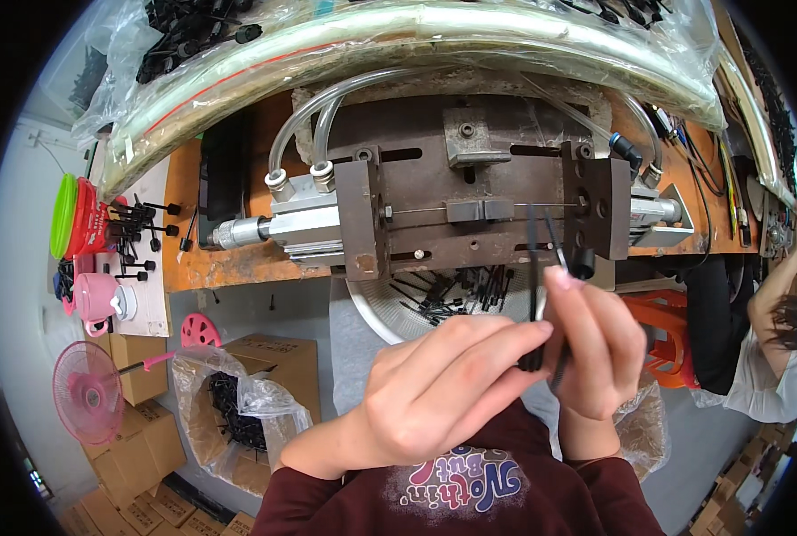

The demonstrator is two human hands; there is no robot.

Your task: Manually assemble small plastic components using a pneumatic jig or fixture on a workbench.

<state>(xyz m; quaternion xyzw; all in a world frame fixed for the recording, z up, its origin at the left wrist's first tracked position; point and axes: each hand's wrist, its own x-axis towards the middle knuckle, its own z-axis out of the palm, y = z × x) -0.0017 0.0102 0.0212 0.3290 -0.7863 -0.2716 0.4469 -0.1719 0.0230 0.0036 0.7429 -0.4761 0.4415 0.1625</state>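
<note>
My left hand (452, 380) is closed, fingertips pinching a thin black plastic stem (534, 299) held nearly upright, its thicker lower end showing below the fingers. Beside it, my right hand (595, 344) is closed around another slender black stem (554, 239); a round black cap (583, 263) shows by its fingertips. Whether the cap belongs to that stem I cannot tell. Both stems reach up in front of a dark metal fixture (434, 134). At its centre, a small metal block pair (480, 211) sits in line with thin rods.
A white basket (372, 313) of black stems sits below the fixture. Air cylinders (305, 223) with clear hoses (309, 112) flank it. A plastic-wrapped bundle (416, 40) spans the back. At left are a pink fan (88, 393) and a lined carton (278, 357); another person's arm (778, 277) is at right.
</note>
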